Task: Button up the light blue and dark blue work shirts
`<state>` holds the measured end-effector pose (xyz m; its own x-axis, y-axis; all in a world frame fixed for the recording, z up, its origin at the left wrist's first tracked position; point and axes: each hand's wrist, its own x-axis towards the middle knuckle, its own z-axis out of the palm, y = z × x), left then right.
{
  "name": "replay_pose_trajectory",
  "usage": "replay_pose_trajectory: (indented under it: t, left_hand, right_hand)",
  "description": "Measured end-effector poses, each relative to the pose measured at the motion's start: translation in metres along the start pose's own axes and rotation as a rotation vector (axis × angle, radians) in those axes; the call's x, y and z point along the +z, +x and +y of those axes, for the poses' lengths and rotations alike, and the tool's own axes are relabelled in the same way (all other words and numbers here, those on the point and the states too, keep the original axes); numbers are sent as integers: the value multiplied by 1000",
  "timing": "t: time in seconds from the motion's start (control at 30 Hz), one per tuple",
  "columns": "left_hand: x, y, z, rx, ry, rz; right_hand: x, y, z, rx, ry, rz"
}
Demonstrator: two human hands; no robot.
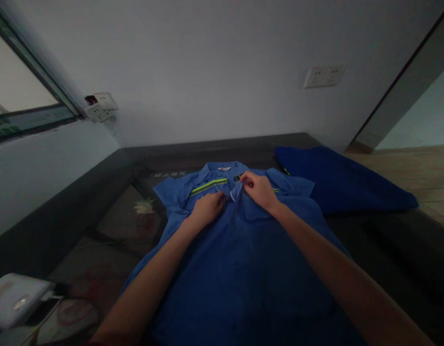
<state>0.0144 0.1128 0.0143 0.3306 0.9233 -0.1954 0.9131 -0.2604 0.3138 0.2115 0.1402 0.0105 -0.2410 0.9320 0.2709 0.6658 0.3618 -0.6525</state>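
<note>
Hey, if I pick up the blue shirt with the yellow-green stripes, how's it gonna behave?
The shirt will probably hang floppy, since its fabric puckers where the right hand pinches it. Its sleeves would likely dangle, lying loose at the sides. It seems unlikely to roll, being spread out.

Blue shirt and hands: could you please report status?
Right hand pinching front of blue shirt; left hand curled alongside, grip unclear. Shirt spread front-up on dark tabletop. Darker blue cloth beside it, right.
</note>
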Motion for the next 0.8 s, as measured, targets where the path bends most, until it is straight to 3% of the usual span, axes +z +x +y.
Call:
replay_pose_trajectory:
  t: [0.1, 0.2, 0.37, 0.43, 0.6, 0.8]
  left_hand:
    - [-5, 0, 1, -39, 55, 30]
    - [-16, -5, 12, 34, -63, 77]
    - [-29, -24, 37, 173, -201, -121]
    - [-29, -28, 42, 158, -213, -163]
    - [-18, -29, 40, 52, -154, -124]
    - [-9, -21, 35, 61, -206, -145]
  right_hand:
    - [-5, 3, 3, 22, 111, 39]
    - [-10, 5, 6, 59, 143, 45]
    - [-16, 7, 9, 74, 114, 96]
    - [-17, 8, 10, 76, 93, 121]
    - [-18, 9, 11, 107, 33, 117]
    - [-20, 8, 13, 125, -70, 85]
